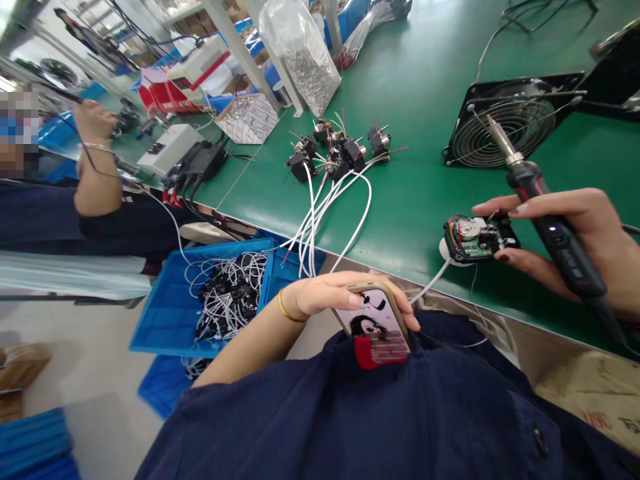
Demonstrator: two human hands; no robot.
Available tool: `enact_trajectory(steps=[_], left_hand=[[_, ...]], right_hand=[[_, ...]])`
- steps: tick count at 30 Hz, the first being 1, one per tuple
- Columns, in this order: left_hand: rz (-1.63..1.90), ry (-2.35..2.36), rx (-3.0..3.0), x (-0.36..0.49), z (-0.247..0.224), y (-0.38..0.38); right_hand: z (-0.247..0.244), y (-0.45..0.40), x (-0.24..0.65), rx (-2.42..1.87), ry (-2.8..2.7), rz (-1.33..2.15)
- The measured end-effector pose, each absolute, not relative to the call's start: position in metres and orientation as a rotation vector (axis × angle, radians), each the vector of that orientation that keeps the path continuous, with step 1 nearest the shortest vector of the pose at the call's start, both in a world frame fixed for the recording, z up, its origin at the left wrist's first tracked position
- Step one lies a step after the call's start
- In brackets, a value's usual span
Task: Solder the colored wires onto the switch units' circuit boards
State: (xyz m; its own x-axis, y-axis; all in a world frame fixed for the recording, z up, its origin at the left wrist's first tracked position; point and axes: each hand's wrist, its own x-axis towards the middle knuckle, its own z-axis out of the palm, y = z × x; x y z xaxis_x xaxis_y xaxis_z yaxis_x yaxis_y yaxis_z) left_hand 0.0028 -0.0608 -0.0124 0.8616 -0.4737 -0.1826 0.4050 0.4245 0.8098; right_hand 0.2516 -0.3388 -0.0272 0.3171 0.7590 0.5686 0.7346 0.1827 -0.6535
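Soldering iron (545, 223) in right hand (575, 207), phone (373, 327) in left hand (325, 297) (blue crate (165, 313) beside)

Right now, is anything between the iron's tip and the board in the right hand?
Yes: the right hand has its fingers along the board's upper edge, on the side facing the iron's tip. The tip also points away from the board, toward the fan.
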Motion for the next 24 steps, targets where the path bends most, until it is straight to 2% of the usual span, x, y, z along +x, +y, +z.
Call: enact_trajectory(steps=[10, 24], left_hand=[[-0.395, 0.103, 0.958, 0.024, -0.009, -0.036], [-0.453, 0.087, 0.959, 0.023, -0.017, -0.035]], right_hand=[[-0.029, -0.338, 0.253, -1.553, -1.421, -0.011], [-0.031, -0.34, 0.251, -1.61, -1.349, -0.01]])
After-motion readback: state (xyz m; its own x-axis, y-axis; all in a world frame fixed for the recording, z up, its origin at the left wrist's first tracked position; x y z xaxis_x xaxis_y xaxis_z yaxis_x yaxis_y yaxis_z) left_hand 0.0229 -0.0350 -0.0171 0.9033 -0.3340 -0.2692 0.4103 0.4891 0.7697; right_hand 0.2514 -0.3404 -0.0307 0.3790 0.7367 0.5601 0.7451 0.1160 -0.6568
